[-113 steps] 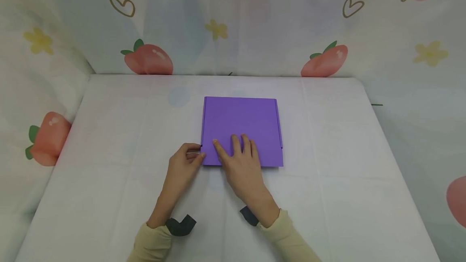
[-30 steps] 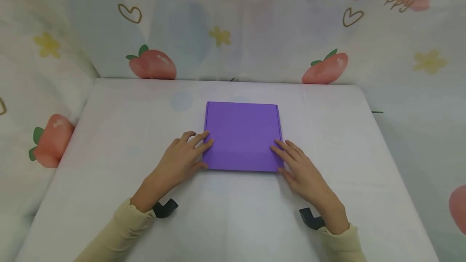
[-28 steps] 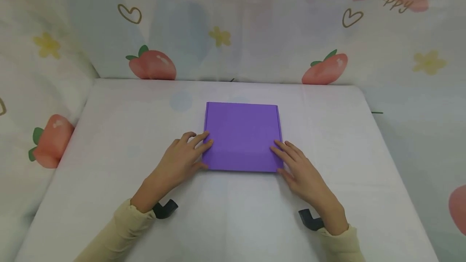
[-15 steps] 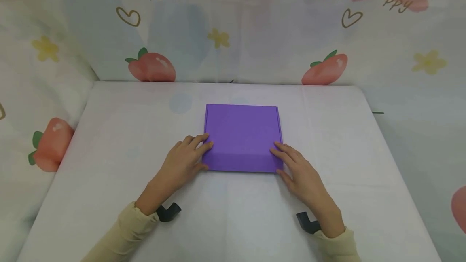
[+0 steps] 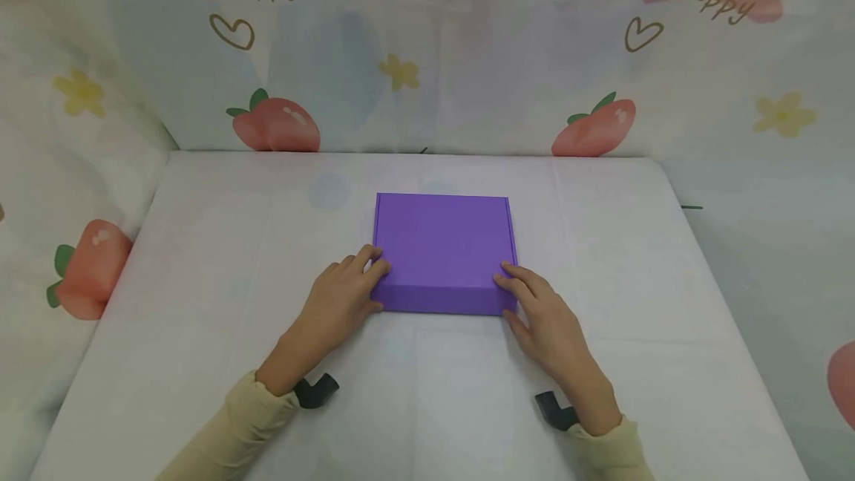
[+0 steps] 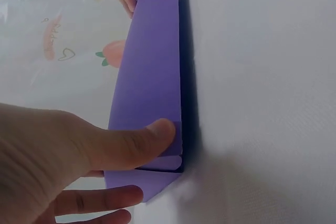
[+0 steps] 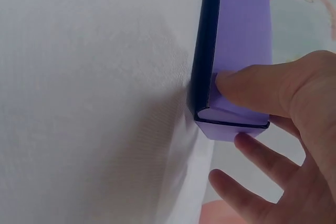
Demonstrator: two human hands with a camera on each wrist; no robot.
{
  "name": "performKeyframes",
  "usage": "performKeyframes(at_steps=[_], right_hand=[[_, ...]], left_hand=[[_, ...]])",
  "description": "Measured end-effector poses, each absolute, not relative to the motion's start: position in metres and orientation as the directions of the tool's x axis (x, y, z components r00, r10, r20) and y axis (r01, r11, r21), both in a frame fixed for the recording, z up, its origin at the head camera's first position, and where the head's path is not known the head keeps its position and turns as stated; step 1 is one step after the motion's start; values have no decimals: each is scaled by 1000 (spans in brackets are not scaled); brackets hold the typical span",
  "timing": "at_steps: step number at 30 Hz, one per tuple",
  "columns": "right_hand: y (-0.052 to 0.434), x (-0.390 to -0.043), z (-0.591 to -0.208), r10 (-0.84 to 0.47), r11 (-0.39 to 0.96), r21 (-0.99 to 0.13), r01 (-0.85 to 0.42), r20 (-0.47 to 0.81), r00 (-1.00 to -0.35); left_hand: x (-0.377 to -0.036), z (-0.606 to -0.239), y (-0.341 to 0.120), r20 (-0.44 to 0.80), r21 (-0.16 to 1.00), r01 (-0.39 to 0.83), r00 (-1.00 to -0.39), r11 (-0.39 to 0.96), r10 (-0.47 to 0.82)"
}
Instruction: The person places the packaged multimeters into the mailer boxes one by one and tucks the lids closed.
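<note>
Now, closed purple box (image 5: 444, 251) flat at centre of white table (image 5: 200, 258); L hand (image 5: 341, 295) & R hand (image 5: 544, 314) grip its near corners w/ thumbs on front wall, fingers on the sides, so step = seating/lifting, next needing even two-sided squeeze.

A white table (image 5: 200, 258) carries a flat purple box (image 5: 444, 243) lying at its middle, nearer the front edge.
</note>
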State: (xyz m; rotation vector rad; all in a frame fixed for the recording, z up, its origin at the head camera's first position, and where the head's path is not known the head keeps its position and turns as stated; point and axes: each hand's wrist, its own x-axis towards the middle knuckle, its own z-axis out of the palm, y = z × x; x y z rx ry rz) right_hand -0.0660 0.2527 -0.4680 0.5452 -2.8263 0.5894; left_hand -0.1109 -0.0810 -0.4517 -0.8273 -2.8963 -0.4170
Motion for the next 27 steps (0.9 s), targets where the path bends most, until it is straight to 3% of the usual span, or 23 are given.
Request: performKeyframes(at_steps=[13,27], right_hand=[[248,-67,-474,-311,866,-292,-406,322,-894],[244,-69,-473,-311,896,-227,-381,290,-905]], left_hand=[[-110,-459,-75,199,261,503,-863,824,464],[-108,-462,-68,210,292,481,-875,826,435]])
